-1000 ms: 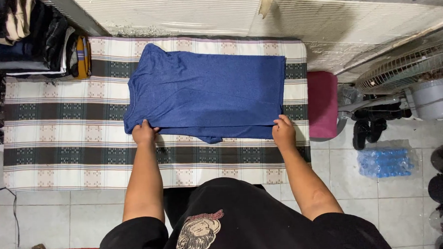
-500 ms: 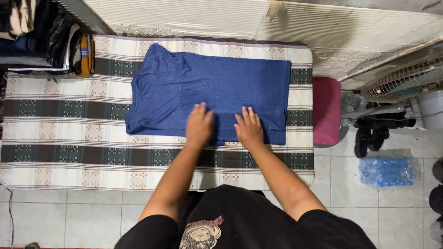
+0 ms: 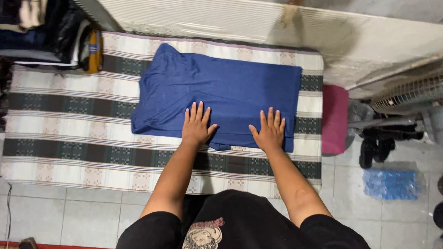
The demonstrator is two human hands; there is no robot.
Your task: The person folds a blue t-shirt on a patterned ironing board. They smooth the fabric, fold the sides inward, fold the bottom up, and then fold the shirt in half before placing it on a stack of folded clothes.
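A folded blue shirt (image 3: 225,87) lies on a striped green-and-cream cloth (image 3: 69,125) that covers a low table. My left hand (image 3: 197,124) rests flat on the shirt's near edge, left of the middle, fingers spread. My right hand (image 3: 270,130) lies flat on the same edge further right, fingers apart too. Neither hand grips the fabric; both press down on it. A small flap of the shirt pokes out below the near edge between my hands.
A pile of folded clothes (image 3: 46,32) sits at the table's far left corner. A pink stool (image 3: 335,118) stands right of the table, with a fan (image 3: 416,90), dark shoes (image 3: 377,143) and a pack of water bottles (image 3: 393,182) on the tiled floor.
My hands left the shirt's near corners, came together at its near middle, then slid apart a little along the edge, palms flat. The view shifted slightly.
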